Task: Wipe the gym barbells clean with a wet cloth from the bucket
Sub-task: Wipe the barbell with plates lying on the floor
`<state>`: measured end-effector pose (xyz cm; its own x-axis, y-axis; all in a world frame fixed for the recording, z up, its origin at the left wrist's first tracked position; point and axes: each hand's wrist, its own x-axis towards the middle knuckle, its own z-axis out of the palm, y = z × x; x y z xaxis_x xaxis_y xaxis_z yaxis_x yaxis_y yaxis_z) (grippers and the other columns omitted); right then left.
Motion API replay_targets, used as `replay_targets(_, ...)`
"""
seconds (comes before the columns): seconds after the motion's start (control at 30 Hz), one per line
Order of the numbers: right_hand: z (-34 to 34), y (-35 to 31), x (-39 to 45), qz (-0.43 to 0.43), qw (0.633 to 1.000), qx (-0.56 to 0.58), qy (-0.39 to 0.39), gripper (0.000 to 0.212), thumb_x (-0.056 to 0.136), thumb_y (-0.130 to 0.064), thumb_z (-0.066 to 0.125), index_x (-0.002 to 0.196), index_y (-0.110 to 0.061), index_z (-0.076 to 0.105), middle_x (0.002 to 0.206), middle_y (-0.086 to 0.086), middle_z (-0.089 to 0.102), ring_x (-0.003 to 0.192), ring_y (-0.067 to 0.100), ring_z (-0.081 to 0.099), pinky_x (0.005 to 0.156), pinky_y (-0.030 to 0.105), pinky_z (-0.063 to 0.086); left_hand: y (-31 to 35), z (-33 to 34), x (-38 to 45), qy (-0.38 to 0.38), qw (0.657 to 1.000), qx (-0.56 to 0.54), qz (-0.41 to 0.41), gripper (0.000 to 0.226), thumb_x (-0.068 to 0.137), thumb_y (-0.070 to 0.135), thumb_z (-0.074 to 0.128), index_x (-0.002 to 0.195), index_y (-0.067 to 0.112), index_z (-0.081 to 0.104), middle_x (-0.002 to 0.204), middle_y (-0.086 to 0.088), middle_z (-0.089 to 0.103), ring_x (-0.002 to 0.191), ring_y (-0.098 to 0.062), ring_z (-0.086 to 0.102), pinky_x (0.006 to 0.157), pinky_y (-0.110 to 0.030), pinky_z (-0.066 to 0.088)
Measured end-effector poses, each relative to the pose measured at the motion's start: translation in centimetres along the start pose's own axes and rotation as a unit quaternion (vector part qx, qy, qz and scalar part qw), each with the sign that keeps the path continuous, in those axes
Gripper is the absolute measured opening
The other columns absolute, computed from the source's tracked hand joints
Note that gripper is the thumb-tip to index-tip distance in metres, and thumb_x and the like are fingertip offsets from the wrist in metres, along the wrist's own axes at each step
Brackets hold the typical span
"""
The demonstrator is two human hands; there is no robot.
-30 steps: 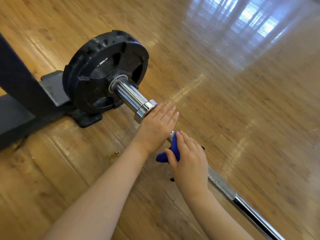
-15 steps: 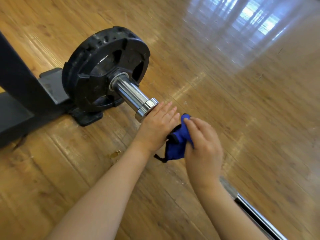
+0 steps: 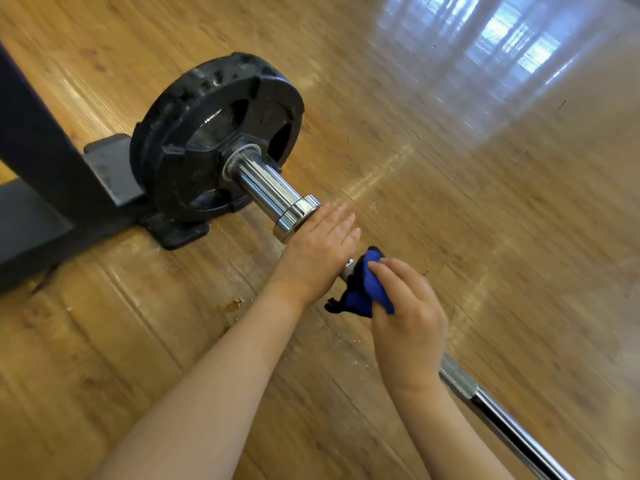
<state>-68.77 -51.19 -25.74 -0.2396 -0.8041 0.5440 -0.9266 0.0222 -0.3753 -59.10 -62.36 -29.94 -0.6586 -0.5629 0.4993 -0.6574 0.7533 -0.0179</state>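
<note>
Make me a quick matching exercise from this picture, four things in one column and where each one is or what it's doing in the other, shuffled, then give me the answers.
1. left hand
2. right hand
3. weight plate
4. blue cloth

A. stands on the sleeve, beside the dark rack
B. wrapped on the bar between the two hands
C. rests over the bar beside the chrome collar
D. pinches the cloth

Pairs: 1-C, 2-D, 3-A, 4-B

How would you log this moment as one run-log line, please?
left hand: steadying barbell | right hand: holding blue cloth on shaft | stage: wiping
</note>
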Motion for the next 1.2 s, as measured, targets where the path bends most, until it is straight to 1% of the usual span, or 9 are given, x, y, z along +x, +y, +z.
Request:
replay_targets(0.07,0.3,0.0,-0.2,0.018,0.999,-0.013,-0.026,0.041,0.067,0.002,0.052,0.102,-0.002,0.072,0.106,0.01,0.068,0.099,0.016,0.052,0.08,0.025,0.048,0.0,-0.1,0.0,-0.013,1.0,-0.004,0.002,0.034,0.072,0.003,0.058,0.103,0.005,0.071,0.111,-0.014,0.069,0.112,-0.032,0.061,0.099,-0.048,0.044)
replay_targets(0.23,0.6,-0.9,-1.4,0.008,0.994,-0.022,-0.108,0.057,0.083,-0.038,0.05,0.123,0.002,0.06,0.126,0.019,0.058,0.117,0.03,0.053,0.098,0.04,0.043,0.2,-0.2,0.4,-0.014,1.0,-0.001,0.006,0.034,0.084,0.007,0.042,0.098,0.007,0.073,0.106,-0.013,0.07,0.108,-0.03,0.063,0.096,-0.045,0.046)
replay_targets(0.47,1.4,0.2,-1.1,-0.014,0.998,-0.014,-0.064,0.036,0.082,-0.016,0.048,0.106,-0.001,0.071,0.106,0.011,0.069,0.095,0.028,0.063,0.08,0.036,0.054,-0.1,-0.7,0.8,-0.035,0.999,0.011,0.041,0.033,0.081,0.006,0.042,0.083,0.01,0.074,0.097,-0.012,0.073,0.102,-0.031,0.066,0.093,-0.043,0.049)
replay_targets(0.63,0.2,0.5,-2.0,-0.024,0.996,0.017,-0.08,0.034,0.084,-0.022,0.054,0.105,-0.003,0.071,0.113,0.011,0.066,0.105,0.025,0.058,0.089,0.034,0.048,-0.4,-2.6,2.5,-0.277,0.958,0.017,0.066,0.028,0.091,0.005,0.047,0.108,0.019,0.064,0.114,-0.002,0.067,0.129,-0.021,0.046,0.116,-0.034,0.017)
replay_targets(0.77,0.1,-0.9,-0.2,0.126,0.988,0.039,-0.083,0.038,0.084,-0.031,0.069,0.118,-0.012,0.067,0.129,0.002,0.059,0.12,0.015,0.053,0.096,0.016,0.033,-0.4,-3.0,3.9,-0.332,0.941,0.027,0.064,0.027,0.09,0.005,0.046,0.106,0.018,0.063,0.11,0.0,0.066,0.114,-0.02,0.055,0.113,-0.035,0.025)
replay_targets(0.87,0.7,-0.4,0.2,0.113,0.989,-0.002,-0.095,0.038,0.085,-0.023,0.067,0.122,-0.015,0.065,0.127,-0.002,0.061,0.118,0.015,0.054,0.094,0.02,0.039,-0.6,-3.0,4.3,-0.371,0.927,0.003,0.061,0.024,0.087,0.004,0.049,0.102,0.015,0.064,0.108,-0.004,0.065,0.109,-0.024,0.057,0.105,-0.039,0.038)
replay_targets(1.03,1.0,0.0,-1.8,0.024,0.998,0.006,-0.066,0.033,0.079,-0.017,0.059,0.106,-0.004,0.071,0.112,0.011,0.066,0.102,0.021,0.055,0.089,0.024,0.042,-0.8,-2.3,1.0,-0.15,0.985,0.028,0.075,0.03,0.081,0.007,0.046,0.094,0.012,0.072,0.101,-0.008,0.072,0.106,-0.028,0.064,0.098,-0.041,0.046)
replay_targets(1.1,0.6,-0.4,-1.7,0.045,0.997,0.024,-0.049,0.035,0.082,-0.029,0.058,0.104,-0.006,0.073,0.113,0.009,0.067,0.104,0.018,0.057,0.088,0.024,0.044,-0.9,-1.6,0.1,-0.117,0.991,0.047,0.052,0.045,0.082,0.008,0.032,0.104,0.009,0.071,0.108,-0.011,0.07,0.11,-0.03,0.062,0.097,-0.043,0.047)
replay_targets(1.2,0.7,-1.2,-1.2,0.096,0.994,0.045,-0.041,0.03,0.077,-0.023,0.069,0.102,-0.008,0.074,0.112,0.006,0.068,0.102,0.02,0.063,0.086,0.026,0.043,-0.5,-0.8,0.2,-0.065,0.996,0.05,0.045,0.03,0.082,0.006,0.047,0.097,0.009,0.073,0.103,-0.01,0.072,0.106,-0.03,0.064,0.095,-0.042,0.049)
